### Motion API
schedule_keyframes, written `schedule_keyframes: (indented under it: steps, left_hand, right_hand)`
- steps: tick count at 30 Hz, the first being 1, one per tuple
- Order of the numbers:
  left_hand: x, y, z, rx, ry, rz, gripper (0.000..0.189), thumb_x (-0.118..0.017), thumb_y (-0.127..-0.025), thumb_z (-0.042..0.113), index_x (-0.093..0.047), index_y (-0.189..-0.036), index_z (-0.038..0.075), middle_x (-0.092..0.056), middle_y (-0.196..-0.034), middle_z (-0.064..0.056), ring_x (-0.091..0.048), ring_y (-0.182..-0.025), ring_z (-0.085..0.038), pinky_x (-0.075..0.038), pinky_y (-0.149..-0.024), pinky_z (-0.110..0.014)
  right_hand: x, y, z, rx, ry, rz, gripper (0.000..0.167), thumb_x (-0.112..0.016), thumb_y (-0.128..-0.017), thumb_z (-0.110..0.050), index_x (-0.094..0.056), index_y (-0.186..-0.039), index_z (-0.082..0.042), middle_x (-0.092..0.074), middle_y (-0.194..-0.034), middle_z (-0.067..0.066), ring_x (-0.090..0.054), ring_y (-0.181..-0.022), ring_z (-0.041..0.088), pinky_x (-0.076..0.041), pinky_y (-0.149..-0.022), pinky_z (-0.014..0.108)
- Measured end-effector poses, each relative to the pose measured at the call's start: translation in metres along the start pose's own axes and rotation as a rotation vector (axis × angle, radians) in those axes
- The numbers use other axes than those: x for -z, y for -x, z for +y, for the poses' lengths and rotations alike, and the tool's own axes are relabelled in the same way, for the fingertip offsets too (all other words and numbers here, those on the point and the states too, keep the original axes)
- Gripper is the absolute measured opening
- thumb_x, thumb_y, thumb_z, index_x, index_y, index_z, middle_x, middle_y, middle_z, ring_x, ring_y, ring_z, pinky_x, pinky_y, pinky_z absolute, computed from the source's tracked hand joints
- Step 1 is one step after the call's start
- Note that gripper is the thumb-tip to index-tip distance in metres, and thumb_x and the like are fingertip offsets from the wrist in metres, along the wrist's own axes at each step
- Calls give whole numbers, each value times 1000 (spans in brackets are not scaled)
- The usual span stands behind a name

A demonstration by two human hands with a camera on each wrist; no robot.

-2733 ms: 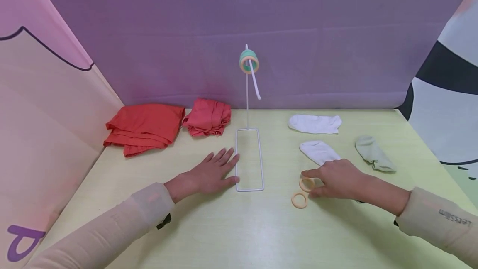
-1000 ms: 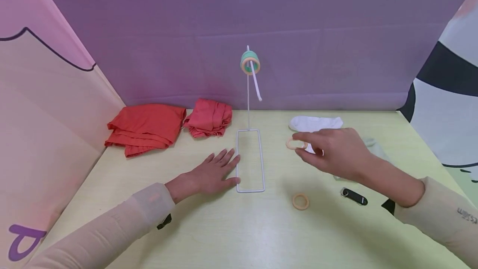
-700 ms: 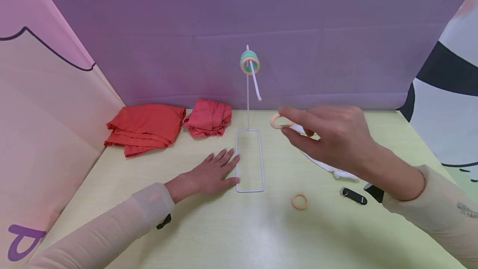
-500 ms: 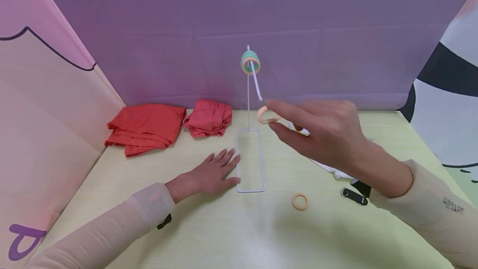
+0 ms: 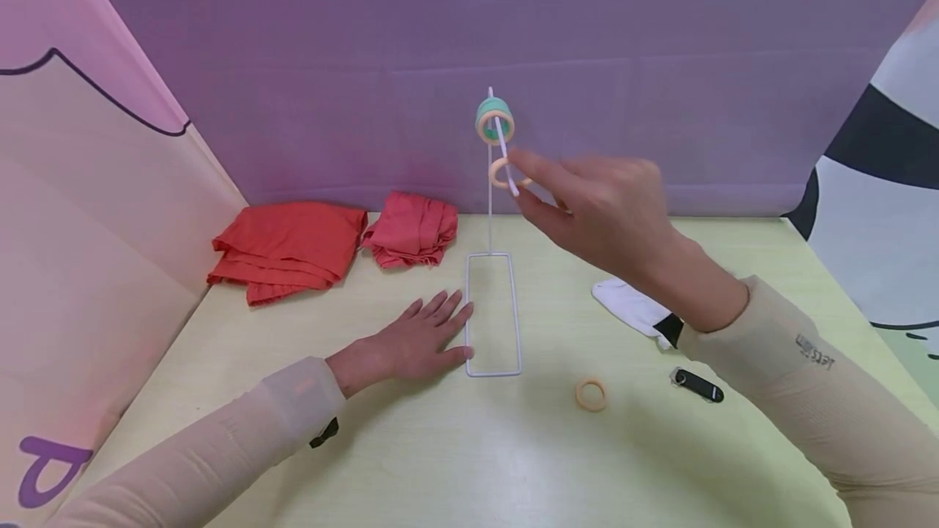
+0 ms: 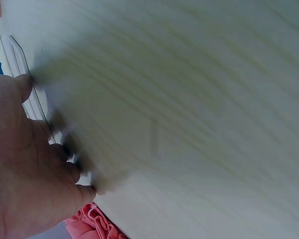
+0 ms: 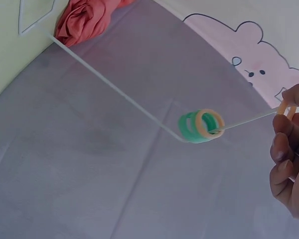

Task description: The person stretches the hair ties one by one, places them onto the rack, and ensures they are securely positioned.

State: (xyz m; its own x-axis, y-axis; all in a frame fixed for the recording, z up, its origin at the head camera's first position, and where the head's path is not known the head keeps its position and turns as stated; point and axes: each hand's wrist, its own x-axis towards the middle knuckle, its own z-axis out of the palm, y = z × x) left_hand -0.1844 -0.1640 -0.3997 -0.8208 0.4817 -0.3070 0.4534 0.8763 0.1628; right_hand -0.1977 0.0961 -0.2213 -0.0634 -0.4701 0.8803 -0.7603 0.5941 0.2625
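My right hand [image 5: 605, 206] pinches a pale orange ring [image 5: 499, 173] between thumb and index finger, and the free tip of the white wire stand's [image 5: 490, 218] arm shows inside the ring. Farther back on that arm hang green rings [image 7: 188, 128] with an orange ring [image 7: 217, 119] in front of them. My left hand [image 5: 411, 349] lies flat with its fingers spread, thumb and fingertips at the left side of the stand's rectangular base [image 5: 517, 316]. One more orange ring [image 5: 591, 394] lies on the table, right of the base.
Two folded red cloths, a larger one [image 5: 289, 251] and a smaller one [image 5: 412, 228], lie at the back left. A white sock [image 5: 627, 304] and a small black key fob [image 5: 697, 385] lie under and beside my right forearm. A purple curtain [image 5: 330, 104] closes off the back.
My right hand has picked the orange ring up from the table and carried it up and left to the tip of the stand's arm. The left hand has stayed in place.
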Motion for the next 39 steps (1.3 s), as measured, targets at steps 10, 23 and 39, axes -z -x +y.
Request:
schedule_keyframes:
  steps: [10,23,39]
  left_hand:
    - [1,0,0,-10,3,-2,78,-36,-102,62,-7,-163,23,0,-171,-5,3,-158,-30,-6,-126,-56]
    - [1,2,3,-14,14,7,77,-37,-102,61,-9,-163,22,-1,-171,-6,2,-158,-30,-7,-126,-56]
    - [1,4,3,-18,1,18,77,-38,-102,60,-10,-163,21,-2,-171,-6,1,-158,-31,-8,-126,-57]
  right_hand:
    - [-26,0,19,-49,61,-31,25,-67,-92,-20,-74,-116,-19,-49,-50,1,-38,-40,17,-14,-42,28]
    - [-48,-3,30,-94,91,-54,24,-61,-95,-20,-73,-115,-19,-50,-50,2,-35,-40,17,-13,-43,28]
    - [-55,-5,33,-130,98,-90,21,-61,-96,-20,-71,-114,-15,-54,-51,3,-42,-40,20,-16,-41,29]
